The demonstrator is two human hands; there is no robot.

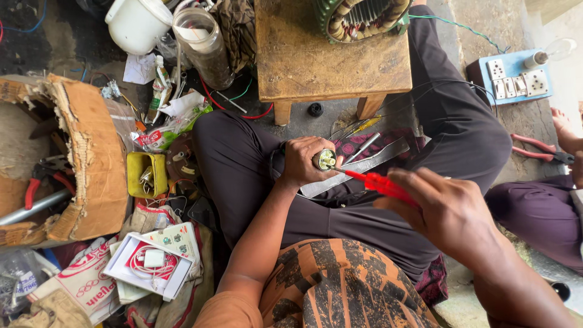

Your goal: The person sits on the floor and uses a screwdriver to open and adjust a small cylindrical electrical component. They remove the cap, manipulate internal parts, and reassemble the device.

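Red plastic forms the handle of the screwdriver (379,182), pinched tight in the right hand (452,212); its thin steel tip sits in the open end of a small cylinder (326,160). The left hand (303,161) is wrapped fully round that cylinder, over the lap. It looks light, rigid and smooth-sided, so a whole-fist hold round the body suits it; the inner parts seem delicate. Beyond lies a flat metal strip (364,164). Farther off stands a worn wooden stool (316,61) bearing a copper-wound stator (361,18).
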